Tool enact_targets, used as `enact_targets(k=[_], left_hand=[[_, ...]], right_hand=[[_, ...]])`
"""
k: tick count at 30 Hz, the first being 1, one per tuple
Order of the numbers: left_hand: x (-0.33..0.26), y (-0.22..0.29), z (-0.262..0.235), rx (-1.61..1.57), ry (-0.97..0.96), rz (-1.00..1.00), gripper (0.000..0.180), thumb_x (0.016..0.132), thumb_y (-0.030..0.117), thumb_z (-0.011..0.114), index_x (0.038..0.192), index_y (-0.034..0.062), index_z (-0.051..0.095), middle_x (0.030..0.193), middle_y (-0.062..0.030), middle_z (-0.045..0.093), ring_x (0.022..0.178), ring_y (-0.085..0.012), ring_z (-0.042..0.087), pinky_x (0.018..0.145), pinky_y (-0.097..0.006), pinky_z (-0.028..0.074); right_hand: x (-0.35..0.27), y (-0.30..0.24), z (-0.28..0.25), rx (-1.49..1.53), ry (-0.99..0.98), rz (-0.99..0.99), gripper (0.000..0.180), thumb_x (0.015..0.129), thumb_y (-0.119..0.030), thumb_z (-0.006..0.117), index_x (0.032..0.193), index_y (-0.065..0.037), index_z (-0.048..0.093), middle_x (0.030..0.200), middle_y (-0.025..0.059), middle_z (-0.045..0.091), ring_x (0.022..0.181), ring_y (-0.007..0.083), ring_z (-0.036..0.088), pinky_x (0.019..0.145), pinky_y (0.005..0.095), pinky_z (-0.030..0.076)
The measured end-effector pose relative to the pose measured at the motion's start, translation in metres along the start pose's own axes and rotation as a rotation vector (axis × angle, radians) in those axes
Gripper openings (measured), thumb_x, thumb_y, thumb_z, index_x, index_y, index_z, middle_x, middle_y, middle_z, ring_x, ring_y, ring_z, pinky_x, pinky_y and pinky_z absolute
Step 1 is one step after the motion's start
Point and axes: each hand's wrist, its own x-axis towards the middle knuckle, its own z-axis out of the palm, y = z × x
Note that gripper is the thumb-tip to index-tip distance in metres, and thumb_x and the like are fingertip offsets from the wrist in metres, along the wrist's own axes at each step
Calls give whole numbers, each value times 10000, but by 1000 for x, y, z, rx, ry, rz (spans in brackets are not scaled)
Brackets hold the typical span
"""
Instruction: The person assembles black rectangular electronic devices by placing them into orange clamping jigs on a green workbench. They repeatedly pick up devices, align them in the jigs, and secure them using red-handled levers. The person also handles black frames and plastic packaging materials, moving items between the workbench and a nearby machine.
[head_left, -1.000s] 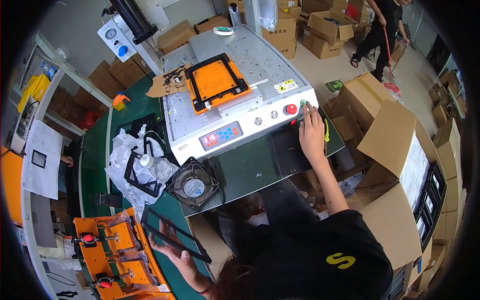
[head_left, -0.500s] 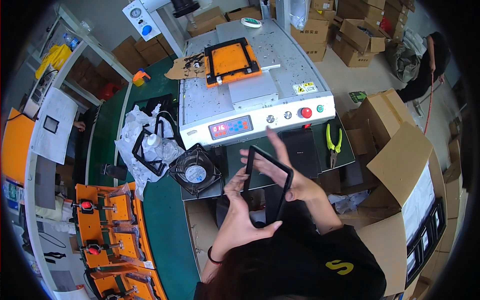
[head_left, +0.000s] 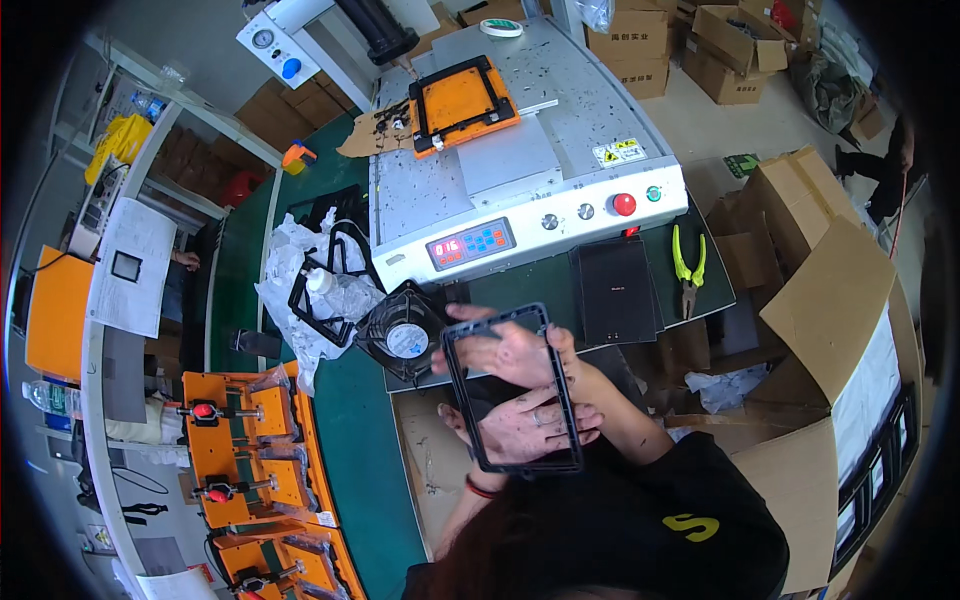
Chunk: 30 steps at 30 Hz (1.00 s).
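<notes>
A thin black rectangular frame [head_left: 458,394] stands tilted up in front of me, and I look through its opening at both hands. My left hand [head_left: 528,428] lies across the lower part behind it, its fingers curled at the right rail and its thumb beyond the left rail. This hand wears a ring and holds the frame. My right hand [head_left: 512,355] is behind the upper part, with fingers stretched left and slightly blurred; its thumb is near the upper right rail. Just left of the hands sits a black fan [head_left: 405,338] with a round pale label.
Ahead stands a grey press [head_left: 590,110] bearing an orange fixture [head_left: 462,104]. White plastic wrapping [head_left: 285,275] with black frames lies left, beside orange clamp fixtures [head_left: 215,425]. Yellow-green pliers [head_left: 689,270] and dark flat sheets [head_left: 612,292] lie right, near an open carton [head_left: 830,310]. Another person stands far right.
The black frame has turned so its opening faces me more squarely. My right hand has moved left and down behind it; my left hand now reaches across its lower part.
</notes>
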Motion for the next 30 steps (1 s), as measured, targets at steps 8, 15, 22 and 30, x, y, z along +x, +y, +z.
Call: enact_targets(k=[8, 15, 22, 30], left_hand=[[6, -9, -5, -145, -351, 65, 1378, 558, 787, 664, 1480, 187, -165, 1478, -301, 162, 1234, -504, 341, 1031, -640, 253], [2, 10, 1, 432, 174, 221, 935, 814, 414, 617, 1499, 301, -9, 1534, -152, 165, 1216, -446, 420, 1037, -563, 330], [4, 23, 10, 333, 437, 451, 1252, 561, 857, 550, 1508, 199, 61, 1536, -152, 172, 1209, -454, 421, 1043, -550, 345], [7, 34, 0, 241, 282, 600, 1316, 552, 897, 522, 1503, 125, 42, 1542, -170, 132, 1238, -454, 399, 1081, -530, 301]], right_hand=[[-58, -49, 14, -1479, 874, -187, 567, 958, -375, 461, 1393, -27, 357, 1339, 220, 452, 1289, 361, 402, 1069, 483, 294], [-91, -24, -1, -2280, 1258, 470, 801, 756, -382, 723, 1440, -189, 353, 1402, 400, 198, 1278, 570, 251, 1067, 596, 221], [-103, -37, 9, -2168, 1273, 482, 812, 715, -332, 766, 1410, -165, 381, 1361, 394, 265, 1250, 503, 324, 1008, 520, 331], [-88, -62, 64, -1838, 1101, 154, 647, 670, -240, 756, 1280, -164, 554, 1293, 294, 380, 1220, 441, 372, 1018, 474, 346]])
